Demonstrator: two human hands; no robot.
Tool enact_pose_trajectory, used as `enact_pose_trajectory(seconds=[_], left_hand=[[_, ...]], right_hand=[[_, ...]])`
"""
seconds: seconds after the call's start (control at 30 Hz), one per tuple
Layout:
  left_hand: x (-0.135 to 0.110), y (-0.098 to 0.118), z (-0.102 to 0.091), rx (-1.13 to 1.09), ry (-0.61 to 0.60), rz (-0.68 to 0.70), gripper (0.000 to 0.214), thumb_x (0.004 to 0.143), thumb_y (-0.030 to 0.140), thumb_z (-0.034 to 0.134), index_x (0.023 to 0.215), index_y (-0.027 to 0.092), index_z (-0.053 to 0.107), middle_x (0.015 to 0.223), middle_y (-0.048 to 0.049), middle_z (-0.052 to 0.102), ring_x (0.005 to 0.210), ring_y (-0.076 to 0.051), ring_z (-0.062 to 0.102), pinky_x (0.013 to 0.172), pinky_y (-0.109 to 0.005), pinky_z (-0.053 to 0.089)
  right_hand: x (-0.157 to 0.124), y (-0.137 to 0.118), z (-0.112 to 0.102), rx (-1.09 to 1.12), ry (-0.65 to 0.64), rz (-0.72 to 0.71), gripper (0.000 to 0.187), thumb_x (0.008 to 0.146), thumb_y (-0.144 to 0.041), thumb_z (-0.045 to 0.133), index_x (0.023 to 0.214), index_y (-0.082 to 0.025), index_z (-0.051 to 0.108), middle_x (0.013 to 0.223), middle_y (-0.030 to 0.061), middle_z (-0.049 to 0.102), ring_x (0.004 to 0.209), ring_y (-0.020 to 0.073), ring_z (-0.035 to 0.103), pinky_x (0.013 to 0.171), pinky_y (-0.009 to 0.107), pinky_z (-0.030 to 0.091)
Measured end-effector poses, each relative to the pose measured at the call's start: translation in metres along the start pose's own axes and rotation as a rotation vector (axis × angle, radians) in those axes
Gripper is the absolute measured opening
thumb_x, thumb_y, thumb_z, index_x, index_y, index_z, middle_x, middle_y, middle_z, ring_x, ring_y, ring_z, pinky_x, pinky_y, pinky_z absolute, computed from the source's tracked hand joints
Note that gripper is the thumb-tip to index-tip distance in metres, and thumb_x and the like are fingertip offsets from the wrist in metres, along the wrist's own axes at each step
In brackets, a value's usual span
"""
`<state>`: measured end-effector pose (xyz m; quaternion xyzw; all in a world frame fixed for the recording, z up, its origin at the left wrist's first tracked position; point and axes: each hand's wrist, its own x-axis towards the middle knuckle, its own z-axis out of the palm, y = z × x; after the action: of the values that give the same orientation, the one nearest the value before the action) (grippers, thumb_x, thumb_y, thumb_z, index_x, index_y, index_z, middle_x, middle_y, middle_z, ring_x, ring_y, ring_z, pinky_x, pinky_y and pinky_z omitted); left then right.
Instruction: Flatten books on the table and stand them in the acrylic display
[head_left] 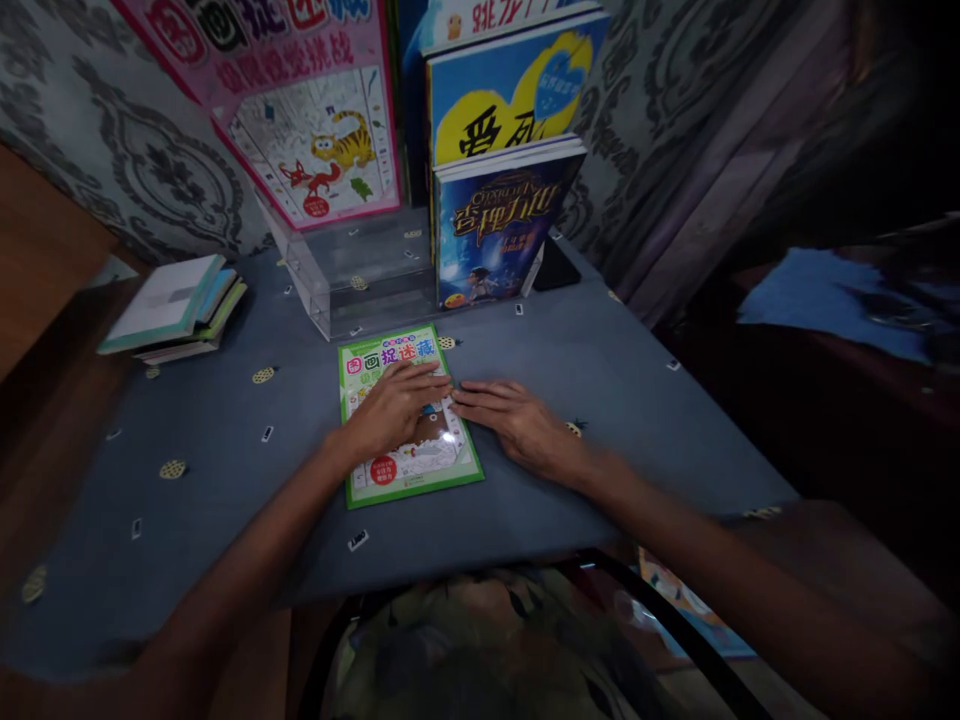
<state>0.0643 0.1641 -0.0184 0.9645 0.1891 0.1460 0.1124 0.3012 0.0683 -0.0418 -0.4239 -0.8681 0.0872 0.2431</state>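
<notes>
Rested left hand [399,405] flat on green book [433,455] and straight-fingered right hand [521,425] at its 3 o'clock edge, risking a skew from uneven pressure.

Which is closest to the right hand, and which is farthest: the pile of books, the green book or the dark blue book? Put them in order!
1. Green book: nearest, right by the fingers of the right hand.
2. Dark blue book: standing up ahead.
3. Pile of books: farthest, way over on the left.
</notes>
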Motion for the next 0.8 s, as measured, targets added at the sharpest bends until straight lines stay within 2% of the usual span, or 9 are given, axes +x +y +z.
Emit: enact_pose_trajectory(seconds=[0.17, 0.4, 0.57, 0.8], left_hand=[[-0.004, 0.005, 0.002, -0.045, 0.016, -0.001, 0.055, 0.086, 0.002, 0.048, 0.134, 0.026, 0.062, 0.137, -0.0055, 0.067, 0.137, -0.023, 0.053, 0.112, -0.054, 0.04], [-0.003, 0.004, -0.001, -0.07, 0.014, -0.007, 0.05, 0.087, 0.003, 0.048, 0.127, 0.026, 0.067, 0.136, -0.0047, 0.067, 0.136, -0.022, 0.054, 0.111, -0.053, 0.04], [-0.003, 0.004, 0.003, -0.071, 0.024, -0.01, 0.048, 0.086, 0.003, 0.049, 0.125, 0.025, 0.068, 0.136, -0.0049, 0.067, 0.135, -0.022, 0.055, 0.111, -0.052, 0.04], [-0.004, 0.004, 0.008, -0.035, 0.063, -0.011, 0.049, 0.083, 0.0, 0.049, 0.122, 0.022, 0.069, 0.131, -0.006, 0.07, 0.133, -0.021, 0.057, 0.11, -0.049, 0.041]], right_hand=[[0.0, -0.003, 0.0, -0.02, 0.011, 0.011, 0.058, 0.083, 0.003, 0.047, 0.133, -0.022, 0.065, 0.138, 0.0076, 0.066, 0.131, 0.0241, 0.058, 0.107, 0.05, 0.049], [-0.007, -0.009, 0.0, -0.027, 0.014, -0.012, 0.056, 0.084, 0.002, 0.047, 0.132, -0.022, 0.066, 0.135, 0.0082, 0.068, 0.13, 0.025, 0.059, 0.104, 0.049, 0.052], [-0.02, -0.022, -0.001, -0.022, 0.025, -0.032, 0.058, 0.082, 0.003, 0.045, 0.131, -0.019, 0.066, 0.134, 0.0095, 0.069, 0.132, 0.0257, 0.058, 0.105, 0.05, 0.052], [-0.04, -0.043, -0.001, -0.029, 0.069, -0.027, 0.051, 0.089, 0.001, 0.042, 0.127, -0.02, 0.068, 0.128, 0.0087, 0.072, 0.128, 0.0242, 0.061, 0.103, 0.048, 0.054]])
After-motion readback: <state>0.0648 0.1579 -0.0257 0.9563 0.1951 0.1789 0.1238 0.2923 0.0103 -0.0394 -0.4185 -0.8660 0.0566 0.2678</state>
